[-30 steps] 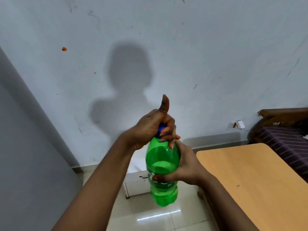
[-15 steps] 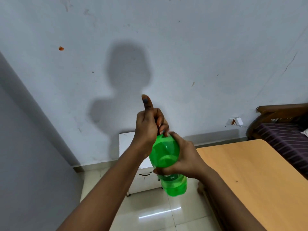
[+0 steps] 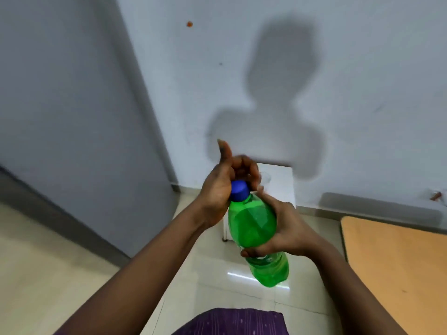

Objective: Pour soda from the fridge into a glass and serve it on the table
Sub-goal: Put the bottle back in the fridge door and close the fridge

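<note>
Here I am with the green soda bottle (image 3: 252, 223) up in front of me, tilted, its base leaning down toward the right and its blue cap (image 3: 239, 190) pointing up to the left. My right hand (image 3: 285, 228) is wrapped around the middle of the bottle, fingers curled under it and thumb across the shoulder, a firm hold. My left hand (image 3: 223, 187) sits at the cap, palm against its side, fingers curled loosely above it and the thumb sticking straight up; it's blurred, so I cannot tell whether it actually pinches the cap or only rests against it. The bottle hangs in the air over the tiled floor (image 3: 48, 274), not touching anything but my hands. Behind it, against the wall (image 3: 362, 68), there's a small white cabinet (image 3: 280, 187) with what looks like a clear glass (image 3: 264, 177) on top, faint and hard to make out. The wooden counter (image 3: 396, 269) lies off to the right, well apart from the bottle.
</note>
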